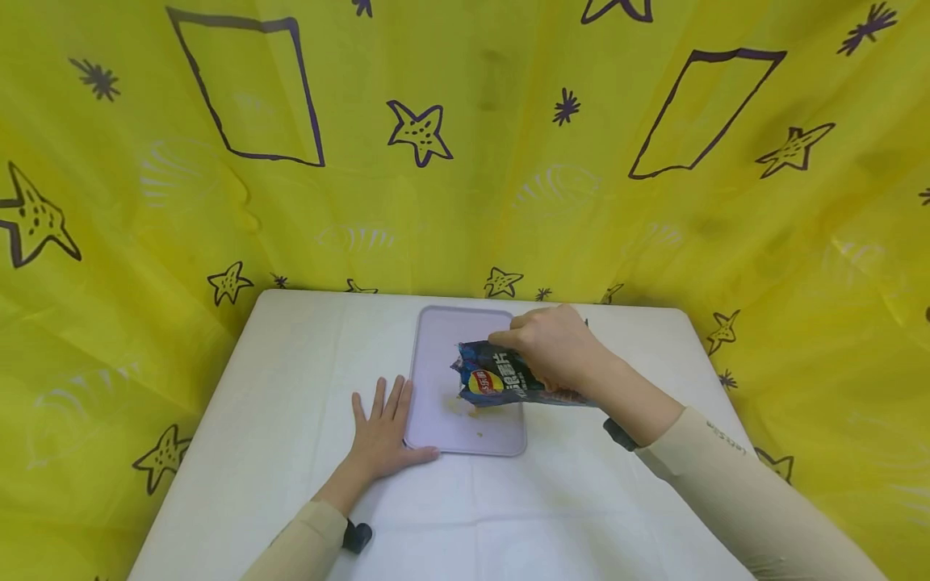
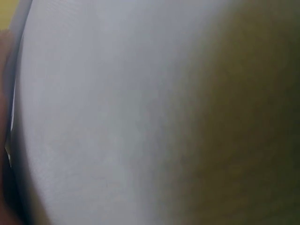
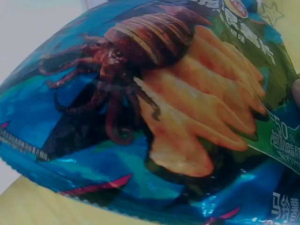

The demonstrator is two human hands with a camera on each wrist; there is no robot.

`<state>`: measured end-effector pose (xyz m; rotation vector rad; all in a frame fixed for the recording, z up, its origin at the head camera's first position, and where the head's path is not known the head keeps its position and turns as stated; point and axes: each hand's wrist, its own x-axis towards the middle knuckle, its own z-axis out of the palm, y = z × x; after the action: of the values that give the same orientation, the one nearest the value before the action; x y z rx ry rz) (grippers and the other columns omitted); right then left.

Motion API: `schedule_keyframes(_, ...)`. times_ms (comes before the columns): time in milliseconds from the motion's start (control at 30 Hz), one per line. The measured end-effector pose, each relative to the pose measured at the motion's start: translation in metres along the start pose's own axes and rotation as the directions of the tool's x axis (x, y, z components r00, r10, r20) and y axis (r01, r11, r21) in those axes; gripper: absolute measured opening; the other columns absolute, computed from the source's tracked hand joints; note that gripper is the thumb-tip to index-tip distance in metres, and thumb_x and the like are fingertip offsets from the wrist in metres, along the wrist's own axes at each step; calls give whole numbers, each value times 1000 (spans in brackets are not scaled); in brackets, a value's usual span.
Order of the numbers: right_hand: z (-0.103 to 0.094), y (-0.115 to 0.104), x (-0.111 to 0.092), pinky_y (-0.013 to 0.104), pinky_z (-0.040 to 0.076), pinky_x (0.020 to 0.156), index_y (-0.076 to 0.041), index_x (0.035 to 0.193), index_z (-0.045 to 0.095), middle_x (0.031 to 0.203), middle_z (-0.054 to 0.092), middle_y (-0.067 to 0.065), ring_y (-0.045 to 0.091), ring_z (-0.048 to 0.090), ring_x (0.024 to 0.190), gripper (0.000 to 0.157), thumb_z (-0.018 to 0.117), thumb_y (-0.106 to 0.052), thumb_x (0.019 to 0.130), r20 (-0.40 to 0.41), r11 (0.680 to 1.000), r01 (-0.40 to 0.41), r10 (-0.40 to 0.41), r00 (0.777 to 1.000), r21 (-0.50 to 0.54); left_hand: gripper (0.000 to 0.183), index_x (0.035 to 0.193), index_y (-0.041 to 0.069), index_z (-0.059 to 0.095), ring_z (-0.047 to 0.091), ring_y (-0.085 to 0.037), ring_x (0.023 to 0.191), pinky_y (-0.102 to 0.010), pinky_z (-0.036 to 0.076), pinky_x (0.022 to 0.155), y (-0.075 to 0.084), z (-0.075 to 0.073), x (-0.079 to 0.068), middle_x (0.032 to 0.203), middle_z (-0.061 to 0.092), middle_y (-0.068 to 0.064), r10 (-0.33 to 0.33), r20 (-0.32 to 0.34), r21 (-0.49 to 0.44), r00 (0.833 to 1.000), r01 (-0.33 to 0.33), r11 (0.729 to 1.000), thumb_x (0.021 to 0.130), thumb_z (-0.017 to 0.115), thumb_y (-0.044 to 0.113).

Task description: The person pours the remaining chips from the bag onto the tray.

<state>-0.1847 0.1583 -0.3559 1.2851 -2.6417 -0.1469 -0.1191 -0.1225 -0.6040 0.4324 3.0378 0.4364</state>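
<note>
While over one tray [image 1: 445,335], one bag [image 1: 517,379].

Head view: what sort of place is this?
Probably a makeshift, curtained-off tabletop booth: a starfish-patterned yellow curtain hangs behind a white table that holds a lilac tray.

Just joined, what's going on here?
A person is holding a blue bag of chips in the right hand, over a lilac tray on the white table. The bag's jagged end points toward the left side of the tray. The left hand is spread out at the tray's left edge. A few small yellowish bits lie on the tray; how much is left in the bag isn't visible.
</note>
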Motion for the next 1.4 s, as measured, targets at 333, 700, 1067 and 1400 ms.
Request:
schedule_keyframes(333,-1,-1,1,25,42,41,-32,113,74,71,65,-7,10,57,58,59,79,5,68,20,1000,-9,9,1000,-10,128,161,7,13,1,-42,153,-75,-5,111,-1,1,0,167,12,-13,10,-29,-13,1000,-11,1000,70,56,88)
schedule_keyframes(700,-2,0,0,25,39,39,-32,114,74,72,65,-6,11,57,58,64,78,7,63,13,1000,-5,5,1000,-18,129,160,7,13,-1,-41,153,-75,-6,111,1,-3,-1,168,11,-13,2,-8,-28,1000,-3,1000,70,58,87)
schedule_keyframes(1067,-7,0,2,29,46,42,-31,115,74,76,67,-4,12,59,61,59,79,3,67,42,999,16,-14,999,-44,128,160,7,14,1,-42,153,-74,-7,111,-2,1,1,167,12,-14,10,-28,-34,1000,-11,999,70,59,86)
schedule_keyframes(1400,-4,-4,3,30,50,46,-30,114,74,76,68,-4,13,59,60,57,88,-6,64,46,996,55,-52,998,-68,129,161,7,13,-1,-42,153,-74,-8,111,-1,0,0,167,11,-14,1,-12,-41,1000,-2,999,70,59,86)
